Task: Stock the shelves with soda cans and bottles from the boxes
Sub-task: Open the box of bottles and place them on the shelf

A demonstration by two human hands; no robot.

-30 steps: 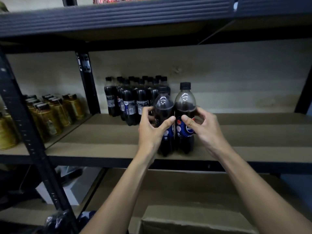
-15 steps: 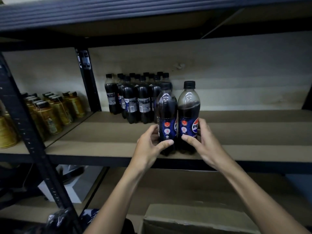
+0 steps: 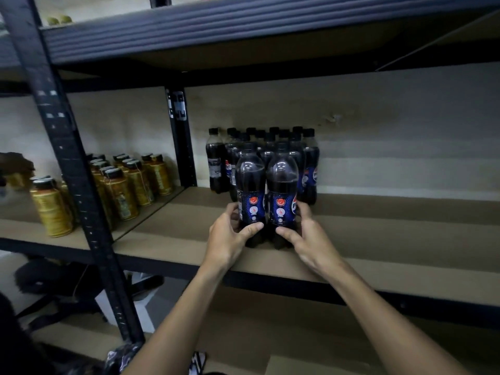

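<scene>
One view, head-worn, wide-angle. It faces forward and a little down into a dark metal rack at close range. The aim centres on the left bottle (image 3: 250, 190) and right bottle (image 3: 282, 190) on the middle shelf (image 3: 392, 239). The upper shelf (image 3: 243, 31) runs across the top of frame. The left hand (image 3: 230, 236) and right hand (image 3: 308, 239) reach in from the bottom edge. The upright post (image 3: 67, 163) leans with lens bowing.

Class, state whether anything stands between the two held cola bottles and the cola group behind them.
Nothing visible does. The left hand and right hand hold the two bottles on the shelf directly before the cola group; the gap itself is hidden.
</scene>
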